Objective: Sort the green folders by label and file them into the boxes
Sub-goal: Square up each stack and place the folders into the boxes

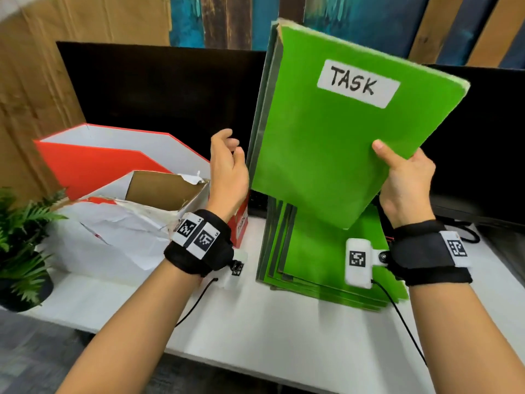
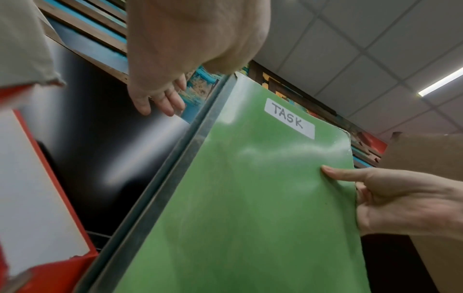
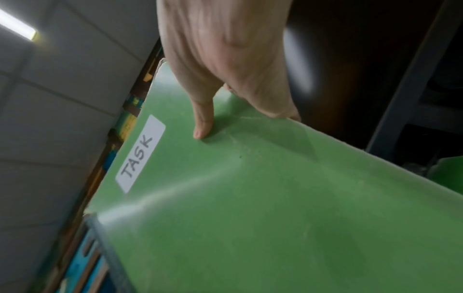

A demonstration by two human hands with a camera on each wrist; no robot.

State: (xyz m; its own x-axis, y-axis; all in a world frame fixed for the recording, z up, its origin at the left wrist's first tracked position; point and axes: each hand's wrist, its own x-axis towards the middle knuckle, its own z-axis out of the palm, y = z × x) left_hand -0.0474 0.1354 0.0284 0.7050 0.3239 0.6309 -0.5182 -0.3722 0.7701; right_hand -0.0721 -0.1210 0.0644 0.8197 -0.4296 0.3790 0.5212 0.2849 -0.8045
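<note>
Right hand (image 1: 404, 183) pinches the lower right edge of a green folder (image 1: 335, 143) marked TASK, thumb on its face, holding it upright with its long axis near vertical above the stack of green folders (image 1: 326, 280) on the white table (image 1: 255, 336). Left hand (image 1: 227, 172) hangs loosely curled and empty just beside the folder's left edge, between it and the boxes. Nearest box (image 1: 240, 223) seems to carry a TASK label, though partly hidden; it lies left of and below the folder, nearer the left hand.
</note>
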